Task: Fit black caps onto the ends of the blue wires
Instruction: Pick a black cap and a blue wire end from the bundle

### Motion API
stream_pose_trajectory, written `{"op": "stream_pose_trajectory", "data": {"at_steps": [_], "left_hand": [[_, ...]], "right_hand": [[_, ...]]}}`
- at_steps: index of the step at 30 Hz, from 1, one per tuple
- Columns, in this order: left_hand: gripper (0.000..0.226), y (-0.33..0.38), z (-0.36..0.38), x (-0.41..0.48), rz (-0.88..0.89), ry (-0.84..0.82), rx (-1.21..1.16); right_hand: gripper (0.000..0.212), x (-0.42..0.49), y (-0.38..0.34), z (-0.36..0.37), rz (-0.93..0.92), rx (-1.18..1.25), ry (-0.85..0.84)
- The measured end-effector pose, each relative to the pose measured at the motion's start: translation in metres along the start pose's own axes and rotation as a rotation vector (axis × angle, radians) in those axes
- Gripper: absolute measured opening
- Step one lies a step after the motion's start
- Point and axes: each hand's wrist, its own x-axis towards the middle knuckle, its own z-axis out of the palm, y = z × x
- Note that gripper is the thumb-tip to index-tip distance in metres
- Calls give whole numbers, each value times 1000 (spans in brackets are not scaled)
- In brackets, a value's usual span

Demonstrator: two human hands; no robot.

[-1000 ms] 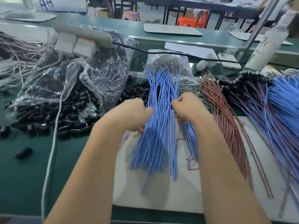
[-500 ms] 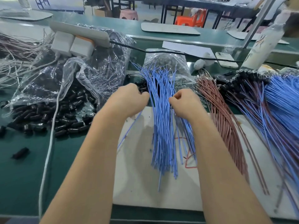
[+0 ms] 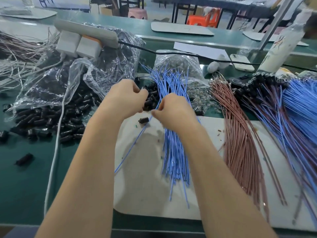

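A bundle of blue wires [image 3: 173,152] lies fanned on the white mat [image 3: 145,189]. My right hand [image 3: 173,112] pinches one single blue wire [image 3: 132,148], drawn out to the left of the bundle. One black cap [image 3: 143,120] sits on the mat right beside that wire. My left hand [image 3: 125,98] has its fingers curled at the edge of a small heap of black caps [image 3: 151,95]; whatever is inside the fingers is hidden. Many more loose caps [image 3: 51,121] spill from a clear bag [image 3: 77,78] on the left.
Brown wires [image 3: 240,152] lie right of the bundle, then capped blue wires [image 3: 300,109]. A bag of metal terminals [image 3: 178,64], a power strip [image 3: 85,30], a phone [image 3: 241,62] and a bottle [image 3: 281,47] stand behind. A white cable [image 3: 54,152] crosses the green bench.
My right hand has pulled one wire out of the bundle to the left. My left hand has left the bundle and moved up to the caps. A cap now lies on the mat.
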Motion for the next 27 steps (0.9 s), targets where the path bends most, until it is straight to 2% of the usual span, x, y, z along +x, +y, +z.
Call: {"op": "stream_pose_trajectory", "data": {"at_steps": [2,4,6,12,16,17,18,21,23,25,27], "left_hand": [[26,3,1,1,44,65,-4],[22,4,2,2,57,86,-17],[24,1,2,3,43,81,7],[30,-4,6,-3,-150,-255,-29],[28,-5,11,-1,-200,-284,-113],[28,-6,11,0,-204,-280,-126],[28,-7,12,1,-206,-273,-139],[27,-8,13,2,-198,-242,-176],[27,-7,12,3,-186,-237,-175],[27,-5,11,1,-191,-249,-170],[28,-5,10,0,-184,-249,-150]], "right_hand": [[26,5,-11,17,25,-49,-22],[9,11,-18,26,33,-68,18],[22,16,-21,28,42,-54,57],[24,30,-26,22,7,-78,20],[33,35,-22,26,50,12,15],[27,37,-19,28,41,65,25],[13,38,-17,28,25,143,37],[33,40,-9,17,10,537,57],[29,42,1,0,76,877,44],[12,40,14,-19,88,1254,-110],[21,40,31,-37,-8,1604,-270]]}}
